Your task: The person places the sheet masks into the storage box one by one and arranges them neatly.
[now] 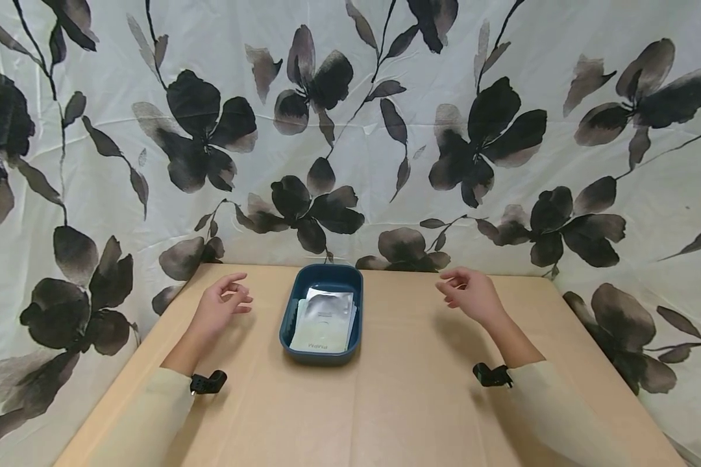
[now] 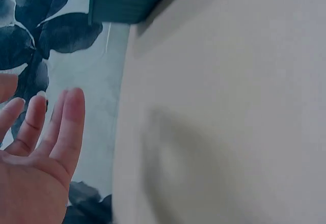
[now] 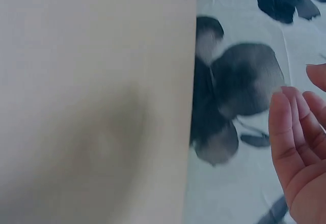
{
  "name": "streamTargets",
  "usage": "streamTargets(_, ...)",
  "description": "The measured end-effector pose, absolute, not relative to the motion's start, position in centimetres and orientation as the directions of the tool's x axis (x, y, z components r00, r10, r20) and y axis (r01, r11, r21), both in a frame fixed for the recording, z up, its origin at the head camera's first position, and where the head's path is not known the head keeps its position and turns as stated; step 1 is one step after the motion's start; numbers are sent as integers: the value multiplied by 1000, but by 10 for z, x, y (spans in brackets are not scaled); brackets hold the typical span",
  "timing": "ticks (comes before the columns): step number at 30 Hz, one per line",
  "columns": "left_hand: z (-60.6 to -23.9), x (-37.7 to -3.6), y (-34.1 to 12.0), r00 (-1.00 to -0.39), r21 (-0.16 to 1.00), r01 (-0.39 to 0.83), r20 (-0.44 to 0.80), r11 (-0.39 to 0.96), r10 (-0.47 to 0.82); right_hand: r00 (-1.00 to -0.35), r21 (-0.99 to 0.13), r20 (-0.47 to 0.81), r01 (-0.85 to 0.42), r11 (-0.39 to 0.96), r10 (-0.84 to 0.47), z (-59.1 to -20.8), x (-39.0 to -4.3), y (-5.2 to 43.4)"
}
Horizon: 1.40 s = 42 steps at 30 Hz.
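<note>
Lying in a dark blue tray [image 1: 287, 324], silvery sachets [image 1: 324, 319] showing small printed lettering near the front edge, upside down and too blurred for reading; nothing else legible.

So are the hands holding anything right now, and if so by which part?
Nothing is held. The left hand and right hand hover empty, fingers relaxed, either side of the tray of packets.

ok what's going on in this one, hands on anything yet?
Not yet. A person sits at a tan table with both hands raised and empty. The left hand hovers left of a dark blue tray, the right hand to its right, fingers loosely curled. The tray sits at the table's far edge and holds silvery flat packets, untouched. A floral cloth hangs behind.
</note>
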<state>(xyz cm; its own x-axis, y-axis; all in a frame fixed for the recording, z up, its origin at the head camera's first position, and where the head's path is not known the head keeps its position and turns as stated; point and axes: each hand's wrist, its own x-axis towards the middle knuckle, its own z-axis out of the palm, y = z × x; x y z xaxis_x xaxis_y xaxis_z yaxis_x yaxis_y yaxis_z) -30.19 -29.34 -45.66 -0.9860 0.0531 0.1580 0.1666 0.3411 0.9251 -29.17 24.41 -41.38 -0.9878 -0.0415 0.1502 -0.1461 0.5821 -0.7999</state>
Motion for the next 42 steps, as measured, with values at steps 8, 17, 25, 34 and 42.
streamTargets(8, -440, -313, -304, -975, 798, 189, 221, 573, 14, -968, -702, 249, -175, 690, 7, -397, -293, 291)
streamTargets(17, -430, -327, -310, -943, 690, 251, 332, 679, 11, -940, -558, 335, -144, 817, 64, -378, -300, 330)
streamTargets(25, -428, -337, -314, -882, 397, 321, 457, 860, 118, -901, -370, 435, -169, 913, 10, -375, -308, 352)
streamTargets(34, -429, -346, -328, -913, 150, 208, 383, 966, 137, -904, -192, 425, -139, 971, -45, -376, -315, 369)
streamTargets(42, -430, -349, -335, -957, 79, 131, 271, 988, 105, -962, -127, 271, -48, 991, -11, -375, -319, 375)
